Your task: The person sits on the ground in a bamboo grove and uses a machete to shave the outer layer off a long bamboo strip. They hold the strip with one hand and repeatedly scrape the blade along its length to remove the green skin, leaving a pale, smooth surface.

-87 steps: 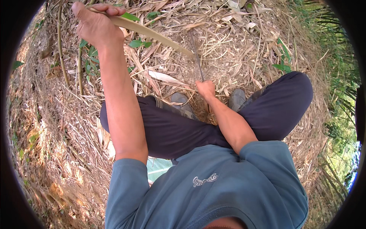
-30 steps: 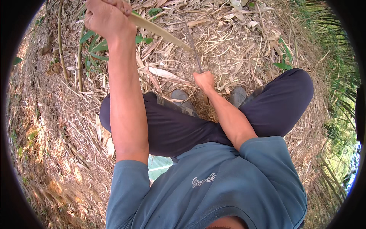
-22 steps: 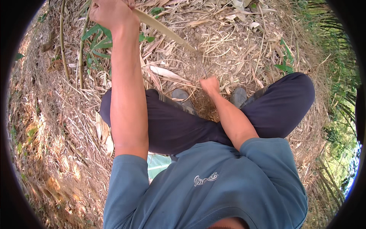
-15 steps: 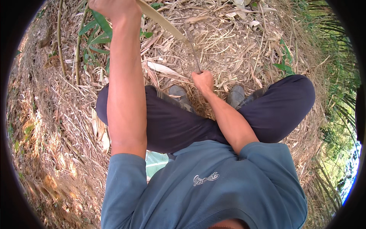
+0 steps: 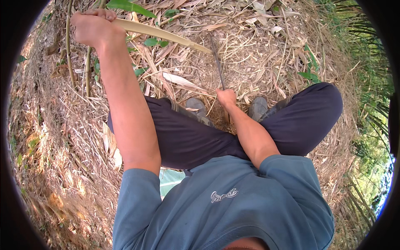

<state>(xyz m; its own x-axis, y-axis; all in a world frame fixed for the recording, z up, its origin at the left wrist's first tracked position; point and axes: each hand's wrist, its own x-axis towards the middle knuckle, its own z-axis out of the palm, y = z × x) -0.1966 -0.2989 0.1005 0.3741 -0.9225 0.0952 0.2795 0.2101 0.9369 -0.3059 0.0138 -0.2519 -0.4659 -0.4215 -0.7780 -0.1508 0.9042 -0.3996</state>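
At the upper left, my left hand point(image 5: 98, 28) is closed round one end of a long, pale, flat bamboo strip point(image 5: 162, 34). From there the strip slants right and slightly nearer, and its far end meets a thin dark knife blade point(image 5: 217, 62). My right hand point(image 5: 226, 98) grips this knife low between my boots, its blade pointing away from me. A bit of its handle shows below the fist. Whether the edge sits in the strip or only touches it, I cannot tell.
Dry leaves and straw-like litter point(image 5: 258, 54) cover the ground. Thin upright stems point(image 5: 68, 50) and green leaves point(image 5: 131, 7) stand near my left hand. My bent knees spread to both sides above dark boots point(image 5: 258, 108). A pale green sheet point(image 5: 171, 179) shows beside my left hip.
My left hand has swung left and nearer with the bamboo strip, which now lies flatter across the view. My right hand has shifted slightly right and nearer with the knife.
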